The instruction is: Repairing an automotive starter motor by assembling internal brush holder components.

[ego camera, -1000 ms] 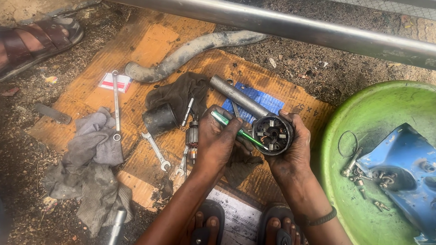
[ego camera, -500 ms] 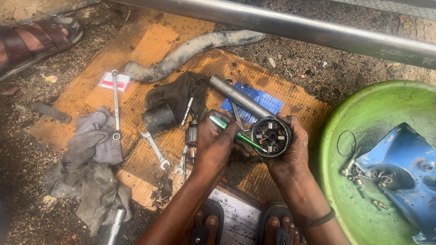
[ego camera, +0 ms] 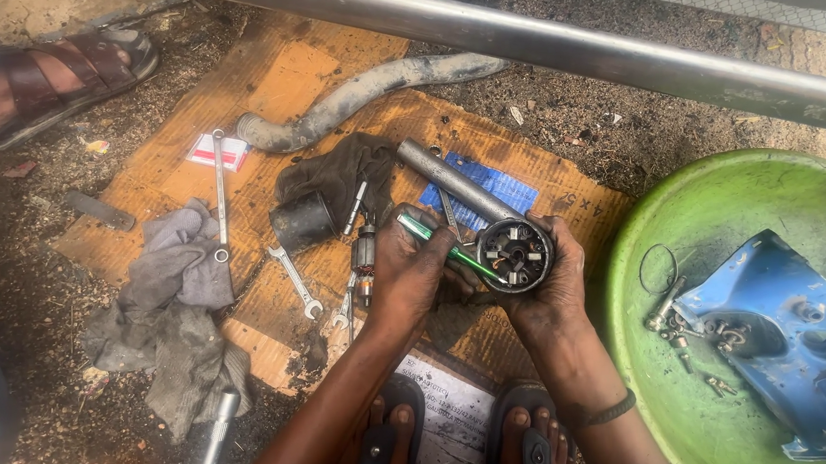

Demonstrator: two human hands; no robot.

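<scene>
Green-handled screwdriver [ego camera: 442, 246] is pinched between the fingers of the left hand [ego camera: 413, 270], and its tip reaches into the round motor part [ego camera: 516, 253]. The right hand [ego camera: 552, 286] cups this part from below, with the fingers curled around its rim, just over the cardboard [ego camera: 283, 88] on the ground. Beside the left hand lie a small armature [ego camera: 365, 260], wrenches [ego camera: 297, 282] and a dark cup [ego camera: 301, 223]. Further right stands a green basin [ego camera: 713, 207] with a blue metal piece [ego camera: 776, 326] inside.

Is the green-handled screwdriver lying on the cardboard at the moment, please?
No, the left hand holds the green-handled screwdriver with its tip at the round motor part held by the right hand.
</scene>
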